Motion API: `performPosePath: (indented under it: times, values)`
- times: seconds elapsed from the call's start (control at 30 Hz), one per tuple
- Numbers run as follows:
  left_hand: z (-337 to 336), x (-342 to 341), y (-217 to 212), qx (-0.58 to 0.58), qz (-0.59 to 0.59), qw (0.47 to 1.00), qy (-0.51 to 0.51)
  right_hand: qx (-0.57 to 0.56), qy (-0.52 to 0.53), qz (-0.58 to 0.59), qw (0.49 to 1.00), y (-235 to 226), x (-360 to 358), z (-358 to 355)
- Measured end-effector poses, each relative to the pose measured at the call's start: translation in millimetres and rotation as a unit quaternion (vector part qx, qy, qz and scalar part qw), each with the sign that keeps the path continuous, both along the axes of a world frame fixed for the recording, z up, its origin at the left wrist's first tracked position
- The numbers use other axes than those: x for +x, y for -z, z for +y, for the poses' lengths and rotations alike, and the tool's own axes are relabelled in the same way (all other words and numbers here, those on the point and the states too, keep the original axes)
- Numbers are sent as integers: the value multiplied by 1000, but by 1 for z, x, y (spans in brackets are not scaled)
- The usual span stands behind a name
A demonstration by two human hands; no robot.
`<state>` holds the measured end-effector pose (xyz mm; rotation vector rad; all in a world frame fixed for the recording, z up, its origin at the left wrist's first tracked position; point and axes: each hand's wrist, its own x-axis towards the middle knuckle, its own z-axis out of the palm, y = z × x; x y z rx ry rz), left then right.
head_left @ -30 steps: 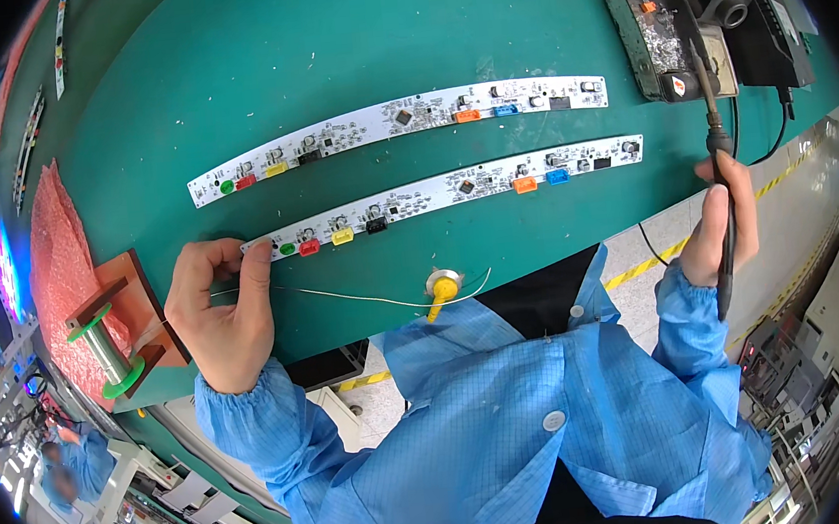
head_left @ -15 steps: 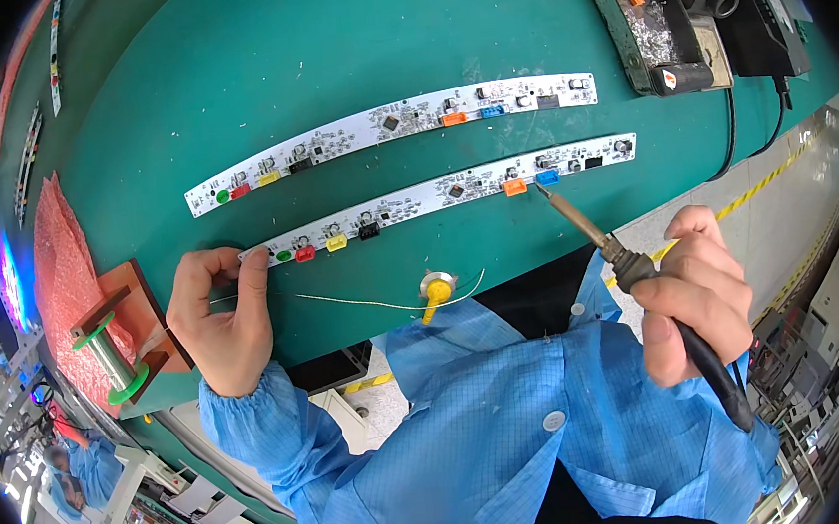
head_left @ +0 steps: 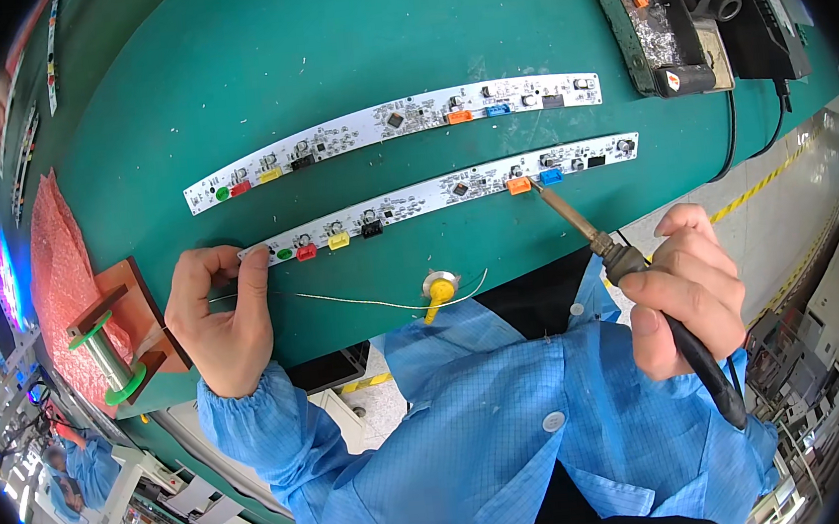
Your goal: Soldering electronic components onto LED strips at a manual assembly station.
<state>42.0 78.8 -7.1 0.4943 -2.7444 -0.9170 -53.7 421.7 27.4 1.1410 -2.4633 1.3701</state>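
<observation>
- On smooth green matting (head_left: 369, 27), my left hand (head_left: 225, 314) pinches the nearer arched white board (head_left: 414, 201).
- My right hand (head_left: 687, 293) grips the tapered soldering iron (head_left: 624, 262).
- Silvery scraps (head_left: 661, 36) litter the boxy tray (head_left: 623, 35).

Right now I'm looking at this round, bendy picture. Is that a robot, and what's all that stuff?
No robot here, just a person's two bare hands. A wide camera on the person's head looks down, and its lens makes straight edges curve.

The left hand holds the left end of a long, white, curved circuit board. The right hand holds a pen-shaped soldering iron with a black handle. Its tip is near an orange plastic connector; I can't tell whether they touch.

On the flat green tabletop lies a similar white board, farther away. At the left are pink bubble wrap and a green-rimmed spool of silvery wire.
</observation>
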Motion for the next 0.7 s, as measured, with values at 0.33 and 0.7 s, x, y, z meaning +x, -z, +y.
performPosePath:
  times: [0.33, 0.7]
  values:
    - [0, 0, -1, 0, -9, 1000, -7, -112, 31, 77, 990, 12, 1, 21]
    - [-2, 3, 0, 18, 11, 1000, -3, 18, 146, 110, 983, 62, -24, 7]
